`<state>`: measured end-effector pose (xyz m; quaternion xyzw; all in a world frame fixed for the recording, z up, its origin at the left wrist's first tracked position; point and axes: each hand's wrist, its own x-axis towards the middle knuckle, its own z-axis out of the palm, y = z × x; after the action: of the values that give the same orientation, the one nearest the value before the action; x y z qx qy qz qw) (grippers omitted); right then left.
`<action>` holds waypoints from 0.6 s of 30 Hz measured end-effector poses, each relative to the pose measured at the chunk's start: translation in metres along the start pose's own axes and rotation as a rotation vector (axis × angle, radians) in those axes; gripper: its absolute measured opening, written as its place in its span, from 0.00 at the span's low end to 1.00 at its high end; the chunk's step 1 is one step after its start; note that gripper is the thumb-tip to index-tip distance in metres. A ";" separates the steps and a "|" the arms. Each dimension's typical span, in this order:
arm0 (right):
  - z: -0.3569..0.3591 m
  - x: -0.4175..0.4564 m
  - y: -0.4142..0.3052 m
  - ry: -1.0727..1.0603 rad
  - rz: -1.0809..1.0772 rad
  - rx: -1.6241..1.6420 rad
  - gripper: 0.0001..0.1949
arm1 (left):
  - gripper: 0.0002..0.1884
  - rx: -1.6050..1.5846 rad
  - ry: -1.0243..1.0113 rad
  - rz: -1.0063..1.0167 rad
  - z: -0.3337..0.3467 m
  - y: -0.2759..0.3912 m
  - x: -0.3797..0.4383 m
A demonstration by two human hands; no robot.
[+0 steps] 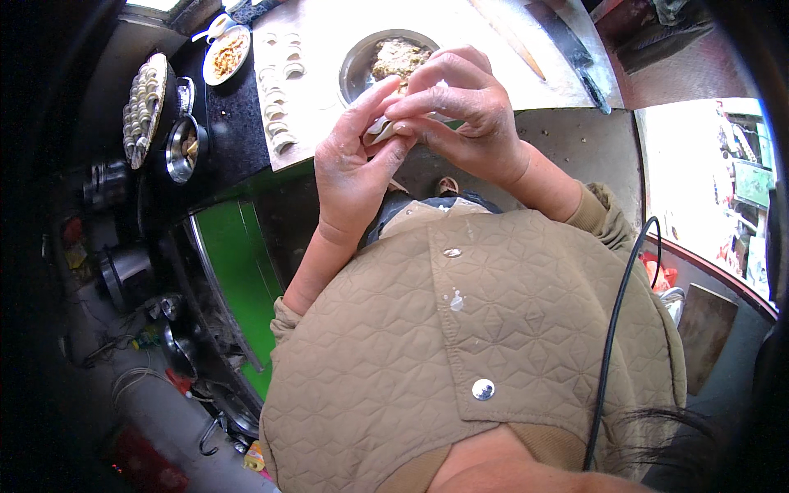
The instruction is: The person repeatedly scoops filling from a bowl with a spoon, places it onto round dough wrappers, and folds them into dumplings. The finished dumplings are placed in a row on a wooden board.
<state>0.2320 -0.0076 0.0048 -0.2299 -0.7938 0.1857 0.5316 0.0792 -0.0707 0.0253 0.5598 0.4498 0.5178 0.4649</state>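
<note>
Between my two hands is a folded dumpling [381,130] of pale dough, partly covered by the fingers. My left hand [360,145] cups it from the left, thumb against its lower edge. The fingertips and thumb of my right hand [465,111] pinch its right side. Flour whitens the skin of both hands. Just beyond them stands a round metal bowl [354,55] holding minced filling [400,57]; the hands hide its near side. To the left, several shaped dumplings [275,111] lie in two columns on a pale board [317,92].
A rolling pin [515,40] and a knife [570,52] lie at the board's right. On the dark counter [231,123] are a plate of food [227,55], a metal bowl [183,148] and a tray [161,92] full of dumplings. A black cable [610,345] runs down my jacket.
</note>
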 end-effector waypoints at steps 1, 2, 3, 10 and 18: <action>0.000 0.000 0.000 0.001 0.013 0.006 0.06 | 0.25 -0.041 0.005 -0.010 0.001 -0.001 0.001; 0.000 0.000 0.000 0.003 0.026 0.011 0.05 | 0.24 -0.083 0.009 -0.020 0.001 -0.002 0.002; 0.001 0.000 0.000 0.027 0.068 0.045 0.05 | 0.24 -0.121 0.016 -0.027 0.001 -0.003 0.003; 0.008 -0.003 0.006 0.115 0.157 0.138 0.05 | 0.17 -0.351 0.039 -0.168 -0.001 -0.017 0.005; 0.005 0.004 0.004 0.041 0.083 0.091 0.07 | 0.15 -0.216 0.034 -0.071 0.000 -0.019 0.005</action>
<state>0.2271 -0.0020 0.0041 -0.2421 -0.7632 0.2388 0.5494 0.0789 -0.0623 0.0072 0.4814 0.4187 0.5560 0.5327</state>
